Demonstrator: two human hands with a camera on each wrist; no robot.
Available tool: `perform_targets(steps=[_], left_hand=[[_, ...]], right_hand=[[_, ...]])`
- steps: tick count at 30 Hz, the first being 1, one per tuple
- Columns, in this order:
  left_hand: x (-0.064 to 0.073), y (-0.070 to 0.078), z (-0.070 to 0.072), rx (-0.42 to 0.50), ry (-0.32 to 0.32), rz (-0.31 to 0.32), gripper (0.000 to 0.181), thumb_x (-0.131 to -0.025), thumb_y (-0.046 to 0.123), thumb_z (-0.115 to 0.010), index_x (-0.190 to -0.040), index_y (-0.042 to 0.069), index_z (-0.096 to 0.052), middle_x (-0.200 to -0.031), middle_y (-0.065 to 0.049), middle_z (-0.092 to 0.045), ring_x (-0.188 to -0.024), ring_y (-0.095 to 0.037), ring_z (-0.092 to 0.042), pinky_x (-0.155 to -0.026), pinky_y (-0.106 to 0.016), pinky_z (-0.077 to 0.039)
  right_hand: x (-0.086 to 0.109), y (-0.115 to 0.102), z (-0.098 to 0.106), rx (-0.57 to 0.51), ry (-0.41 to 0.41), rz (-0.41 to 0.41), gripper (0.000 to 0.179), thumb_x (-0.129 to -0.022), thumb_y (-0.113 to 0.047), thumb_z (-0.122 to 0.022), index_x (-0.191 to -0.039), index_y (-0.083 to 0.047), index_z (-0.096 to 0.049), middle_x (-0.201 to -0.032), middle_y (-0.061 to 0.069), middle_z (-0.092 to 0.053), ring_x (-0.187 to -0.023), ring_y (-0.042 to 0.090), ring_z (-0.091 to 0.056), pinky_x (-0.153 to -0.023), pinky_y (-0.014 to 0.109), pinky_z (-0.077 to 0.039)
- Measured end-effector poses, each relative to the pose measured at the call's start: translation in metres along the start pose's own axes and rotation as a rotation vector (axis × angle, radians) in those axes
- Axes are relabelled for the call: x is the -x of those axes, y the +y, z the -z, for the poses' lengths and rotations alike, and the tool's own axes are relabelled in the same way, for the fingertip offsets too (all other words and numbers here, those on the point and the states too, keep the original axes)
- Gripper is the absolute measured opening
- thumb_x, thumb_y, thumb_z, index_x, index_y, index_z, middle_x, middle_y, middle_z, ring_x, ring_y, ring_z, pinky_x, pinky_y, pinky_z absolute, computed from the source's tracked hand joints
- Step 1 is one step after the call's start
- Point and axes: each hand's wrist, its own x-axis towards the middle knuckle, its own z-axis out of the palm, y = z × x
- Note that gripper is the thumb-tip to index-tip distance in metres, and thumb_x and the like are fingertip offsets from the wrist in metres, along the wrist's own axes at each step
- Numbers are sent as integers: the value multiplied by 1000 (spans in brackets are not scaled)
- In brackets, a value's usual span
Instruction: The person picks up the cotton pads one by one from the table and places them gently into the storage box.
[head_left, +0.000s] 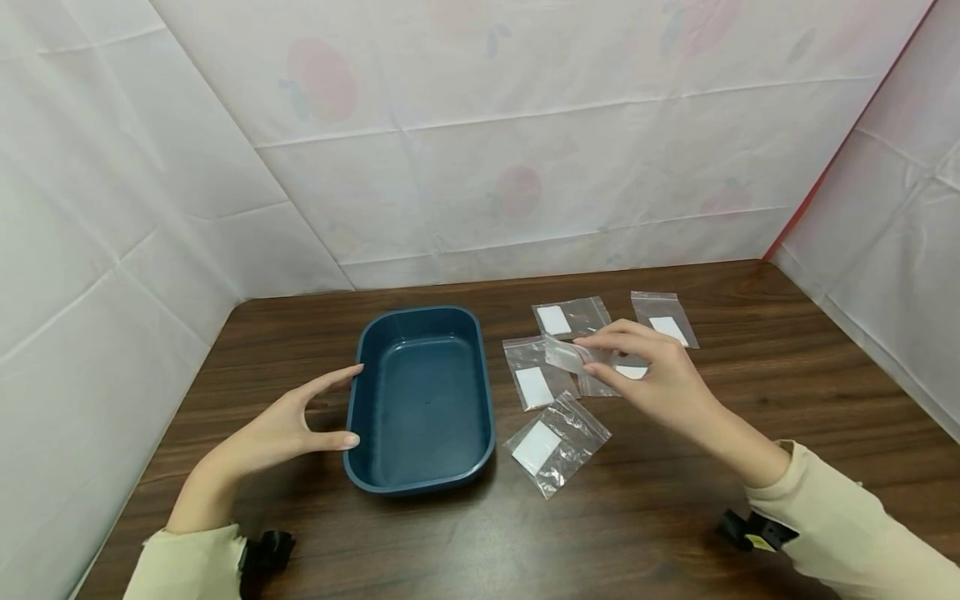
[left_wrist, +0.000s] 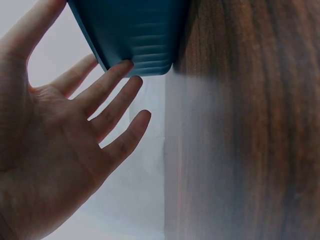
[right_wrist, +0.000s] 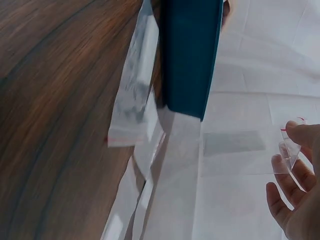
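A dark blue plastic bin [head_left: 480, 367] stands on the table, bare inside. Along its left side is my left hand [head_left: 288, 429], thumb and fingertips at the rim. The left wrist view shows its fingers [left_wrist: 107, 90] spread and fairly straight against the bin's ribbed outer wall. Between thumb and fingers, my right hand [head_left: 652, 371] pinches a small clear zip bag [head_left: 564, 355] above the table. In the right wrist view this held zip bag [right_wrist: 235, 142] hangs out flat with a paler rectangle inside. Under and around that hand lie several similar bags, one nearest the front [head_left: 558, 446].
Each lying bag holds a white rectangular piece, as in the far right bag [head_left: 666, 320] and the left bag [head_left: 536, 375]. The wooden table [head_left: 480, 550] meets white patterned cloth [head_left: 450, 208] at the back and sides.
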Motion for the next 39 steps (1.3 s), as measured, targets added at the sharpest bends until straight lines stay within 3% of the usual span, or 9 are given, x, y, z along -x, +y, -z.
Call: perform_targets(steps=[14, 23, 29, 39], left_hand=[[-1, 0, 1, 18, 0, -15, 84, -88, 29, -78, -156, 21, -30, -159, -10, -30, -142, -44, -26, -102, -70, -29], [-2, 0, 0, 4, 0, 6, 84, -88, 31, -78, -156, 23, -30, -159, -11, -29, -140, -48, -27, -98, -74, -31], [-1, 1, 0, 1, -3, 16, 84, -87, 31, -78, -156, 26, -29, -159, -11, -29, -139, -49, -26, -96, -75, -31], [-1, 3, 1, 4, -3, 25, 86, -87, 32, -78, -157, 22, -29, -159, -13, -29, -138, -48, -29, -97, -72, -33]], right_hand=[[-23, -20, -25, -136, -34, 66, 36, -75, 10, -81, -107, -4, -75, -103, 3, -70, -89, 14, -63, -74, 24, -51], [-36, -29, -46, -227, -52, 147, 33, -78, 8, -79, -109, -1, -74, -104, 4, -70, -86, 19, -64, -72, 24, -50], [-41, -36, -59, -255, -60, 166, 32, -79, 6, -79, -110, -3, -74, -103, 3, -69, -89, 15, -63, -70, 31, -53], [-51, -45, -75, -260, -84, 185, 30, -84, 0, -77, -113, -6, -74, -105, 1, -68, -91, 13, -60, -70, 28, -50]])
